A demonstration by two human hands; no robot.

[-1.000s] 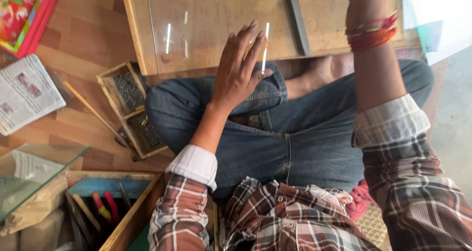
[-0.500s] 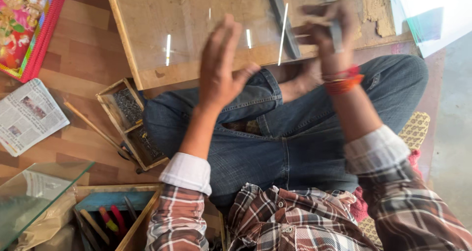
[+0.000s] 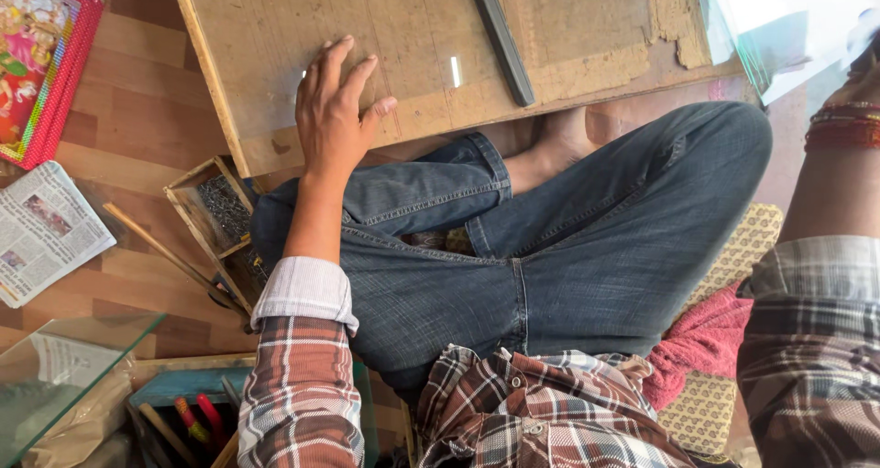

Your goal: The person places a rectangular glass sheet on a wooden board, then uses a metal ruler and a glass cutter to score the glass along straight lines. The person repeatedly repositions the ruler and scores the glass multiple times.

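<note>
I sit cross-legged in blue jeans with a wooden board (image 3: 568, 55) across my knees. A clear glass sheet (image 3: 456, 71) seems to lie on it, shown only by thin glints. My left hand (image 3: 335, 110) rests flat on the board's near left part, fingers spread, holding nothing. A dark flat bar (image 3: 500, 37) lies on the board to the right of that hand, apart from it. My right hand (image 3: 864, 65) is cut off by the right edge; only the wrist with red bangles (image 3: 843, 129) shows clearly. It is near a greenish glass pane (image 3: 761, 28).
On the wooden floor at left lie a red-framed colourful picture (image 3: 41, 55), a newspaper (image 3: 46, 230), a thin wooden stick (image 3: 156, 248) and a small wooden box of nails (image 3: 220, 211). A glass pane (image 3: 64, 376) and a box of pens (image 3: 183, 413) sit at bottom left.
My left hand dropped from raised in the air to flat on the board. My right hand left the board and swung to the right edge of the view.
</note>
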